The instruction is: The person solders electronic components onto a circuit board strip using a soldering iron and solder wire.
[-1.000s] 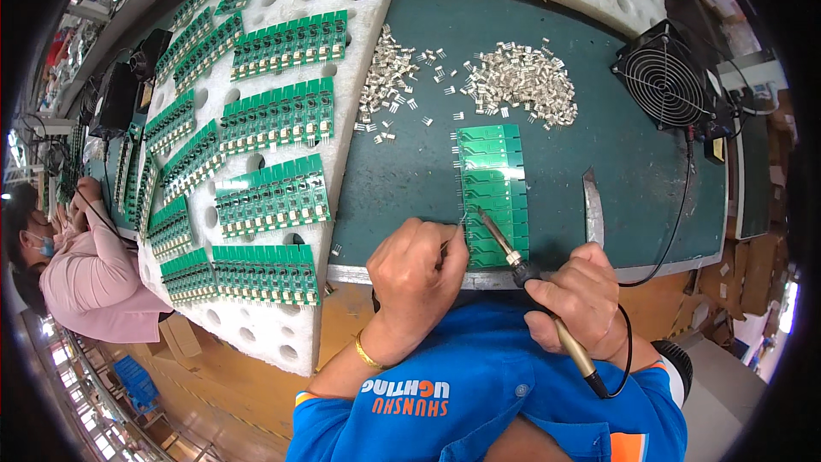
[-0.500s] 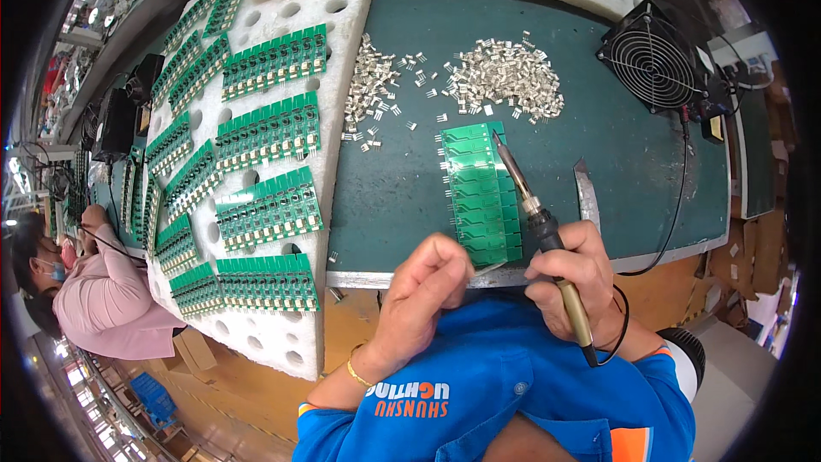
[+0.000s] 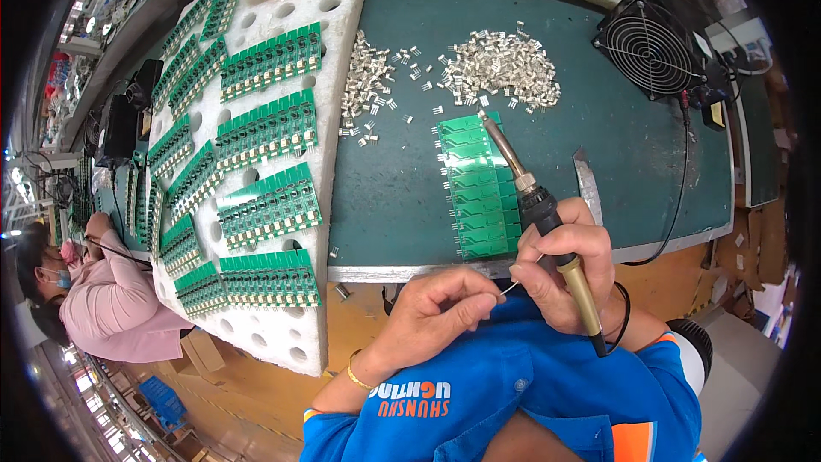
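Left hand (image 3: 446, 311) has dropped from board's near edge toward right hand (image 3: 566, 267) since earliest frame. Fingers of left hand pinched on thin wire (image 3: 510, 288), its other end at right hand's fingers. Right hand closed round soldering iron (image 3: 539, 205), tip at board's far end; contact unclear. Green circuit board (image 3: 479, 192) flat on surface (image 3: 385, 197), near edge, below connector pile (image 3: 500, 73).

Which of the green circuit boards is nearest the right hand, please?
The circuit board on the green table, ahead and left of the right hand; the boards on the white foam are farther left.
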A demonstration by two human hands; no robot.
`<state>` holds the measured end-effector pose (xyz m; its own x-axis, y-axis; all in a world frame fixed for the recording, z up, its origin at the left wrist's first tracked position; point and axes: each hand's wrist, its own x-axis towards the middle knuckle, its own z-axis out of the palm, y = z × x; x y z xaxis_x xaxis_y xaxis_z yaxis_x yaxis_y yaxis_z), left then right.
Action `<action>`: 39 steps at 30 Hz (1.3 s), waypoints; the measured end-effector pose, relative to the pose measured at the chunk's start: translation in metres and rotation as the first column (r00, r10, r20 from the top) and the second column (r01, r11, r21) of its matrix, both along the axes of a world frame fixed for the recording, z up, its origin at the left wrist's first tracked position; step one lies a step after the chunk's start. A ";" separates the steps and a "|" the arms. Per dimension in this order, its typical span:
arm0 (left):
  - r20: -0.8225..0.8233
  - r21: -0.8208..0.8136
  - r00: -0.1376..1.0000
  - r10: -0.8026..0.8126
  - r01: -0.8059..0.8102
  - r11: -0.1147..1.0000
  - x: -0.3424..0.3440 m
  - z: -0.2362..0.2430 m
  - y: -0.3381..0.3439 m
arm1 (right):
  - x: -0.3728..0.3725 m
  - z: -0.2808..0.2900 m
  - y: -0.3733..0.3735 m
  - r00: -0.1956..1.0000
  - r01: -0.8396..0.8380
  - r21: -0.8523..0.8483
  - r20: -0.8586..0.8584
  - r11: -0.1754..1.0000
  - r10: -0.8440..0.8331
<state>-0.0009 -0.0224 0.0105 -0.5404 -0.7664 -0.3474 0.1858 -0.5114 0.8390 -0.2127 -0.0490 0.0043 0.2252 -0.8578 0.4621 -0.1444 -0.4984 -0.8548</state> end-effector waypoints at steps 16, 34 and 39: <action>0.424 -0.798 0.547 0.721 -0.151 0.584 -0.009 -0.021 0.007 | -0.022 0.011 0.013 0.969 -0.054 -0.124 -0.247 0.991 0.021; 0.398 -0.824 0.542 0.740 -0.142 0.548 -0.011 -0.028 0.004 | -0.009 0.012 0.011 0.954 -0.009 -0.160 -0.298 0.987 -0.039; 0.411 -0.813 0.552 0.725 -0.137 0.565 -0.010 -0.027 0.003 | -0.007 0.011 0.008 0.952 -0.011 -0.174 -0.303 0.985 -0.042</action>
<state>-0.0113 -0.0196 -0.0163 0.0922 -0.9617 0.2583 -0.5177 0.1753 0.8374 -0.2196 -0.0413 0.0155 0.3653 -0.7762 0.5139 -0.3928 -0.6290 -0.6709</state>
